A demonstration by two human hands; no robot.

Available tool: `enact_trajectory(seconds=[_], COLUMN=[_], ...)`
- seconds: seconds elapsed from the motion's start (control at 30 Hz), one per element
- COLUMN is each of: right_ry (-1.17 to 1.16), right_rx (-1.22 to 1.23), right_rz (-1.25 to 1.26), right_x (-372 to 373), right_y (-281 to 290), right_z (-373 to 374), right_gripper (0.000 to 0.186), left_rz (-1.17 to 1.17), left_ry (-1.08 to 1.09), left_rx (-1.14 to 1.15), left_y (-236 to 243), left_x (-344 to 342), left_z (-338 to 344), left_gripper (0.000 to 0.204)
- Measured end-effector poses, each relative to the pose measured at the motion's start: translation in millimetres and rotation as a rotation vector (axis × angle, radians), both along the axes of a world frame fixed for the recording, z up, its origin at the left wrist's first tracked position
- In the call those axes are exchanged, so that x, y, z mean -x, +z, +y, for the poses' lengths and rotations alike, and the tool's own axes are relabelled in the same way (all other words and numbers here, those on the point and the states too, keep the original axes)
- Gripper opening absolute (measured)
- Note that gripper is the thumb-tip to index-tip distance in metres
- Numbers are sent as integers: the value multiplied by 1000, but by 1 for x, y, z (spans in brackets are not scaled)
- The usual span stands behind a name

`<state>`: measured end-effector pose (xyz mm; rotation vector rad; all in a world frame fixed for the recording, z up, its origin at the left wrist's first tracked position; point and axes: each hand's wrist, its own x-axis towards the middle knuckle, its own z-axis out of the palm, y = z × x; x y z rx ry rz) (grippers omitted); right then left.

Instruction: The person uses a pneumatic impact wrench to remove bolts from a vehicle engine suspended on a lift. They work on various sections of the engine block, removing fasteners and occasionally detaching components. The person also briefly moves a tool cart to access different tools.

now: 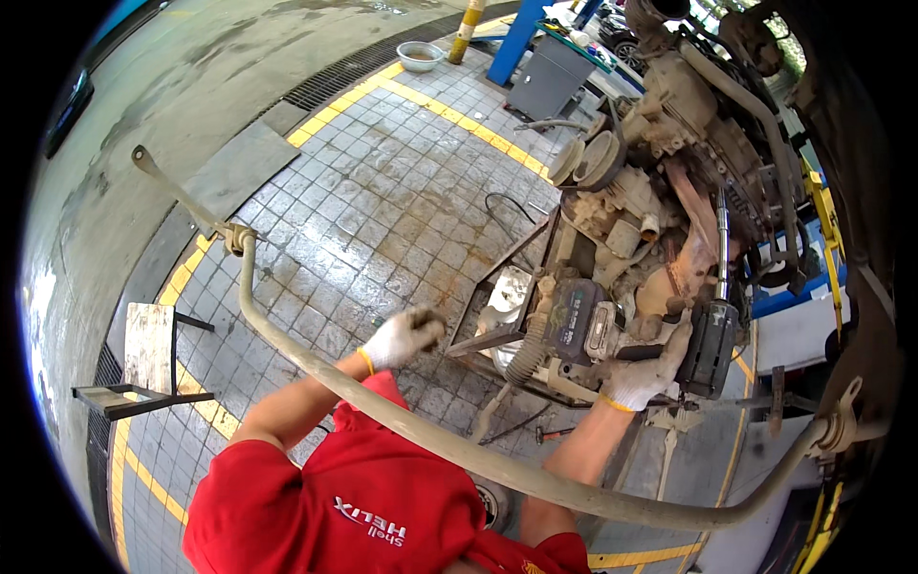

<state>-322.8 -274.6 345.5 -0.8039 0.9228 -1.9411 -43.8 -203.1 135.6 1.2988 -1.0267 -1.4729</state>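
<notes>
My right hand (648, 375), in a white knit glove with yellow cuff, is closed round the handle of a black cordless impact wrench (710, 349), whose battery (574, 320) points left. A long steel extension (722, 234) runs from its nose up into a grimy engine assembly (631, 220). My left hand (406, 340), in a soiled glove, has curled fingers and is left of a ribbed hose (528, 354); whether it holds anything I cannot make out. A long bent metal bar (382, 411) crosses below both hands, over my red-sleeved arms.
A metal frame (488, 340) surrounds the engine's lower part. A small chair (148, 354) stands at left on yellow-lined tiles. At the back are a basin (421, 53), yellow post (466, 29), blue lift column (512, 38) and grey cabinet (545, 77). A hammer (550, 435) lies below.
</notes>
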Motion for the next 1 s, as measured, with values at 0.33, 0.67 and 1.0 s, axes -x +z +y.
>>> enact_trajectory(seconds=[0.33,0.67,1.0], right_ry=[198,99,65], right_rx=[-7,49,25], right_rz=[-16,-20,18], right_x=[-3,-2,17], right_y=[0,-6,-25], right_z=[6,-24,-84], right_gripper=[41,33,48], left_rz=[-156,-763,-239], left_ry=[-167,-1053,-1143], left_rx=[120,366,479], left_y=[29,151,282], left_x=[9,-50,-105], left_z=[32,93,83], left_gripper=[21,40,31])
